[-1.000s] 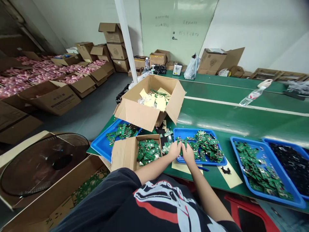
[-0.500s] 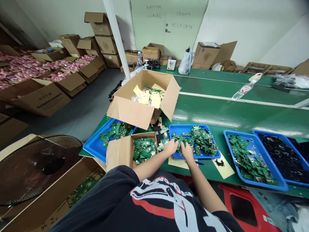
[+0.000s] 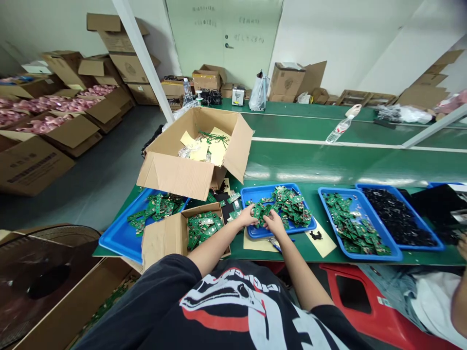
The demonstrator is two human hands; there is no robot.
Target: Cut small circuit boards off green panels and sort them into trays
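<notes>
I have a small cluster of green boards (image 3: 260, 213) between my hands, over the near left part of a blue tray (image 3: 255, 194). My left hand (image 3: 248, 216) is partly closed, its fingers curled on the cluster's left side and holding it. My right hand (image 3: 274, 223) is at the other side, fingers bent and close together at the edge; I can't tell whether they pinch it. The cluster spans roughly from one hand to the other, but its pieces overlap, so I can't tell one board's long axis or which way its ends point.

Just beyond and right of my right hand, a board pile (image 3: 292, 206) lies in the same tray, its pieces pointing every which way. Below my hands, a blue pen (image 3: 276, 245) lies slanted, near a yellow sheet (image 3: 255, 244). Left of my left hand is an open small carton (image 3: 164, 238) of boards, and beyond it the large carton (image 3: 178, 172) has its flaps spread. Well to the right of my right hand sit a second blue tray (image 3: 365, 256) of boards and a tray of black parts (image 3: 426, 247). Another person's hand (image 3: 462, 245) shows at the far right.
</notes>
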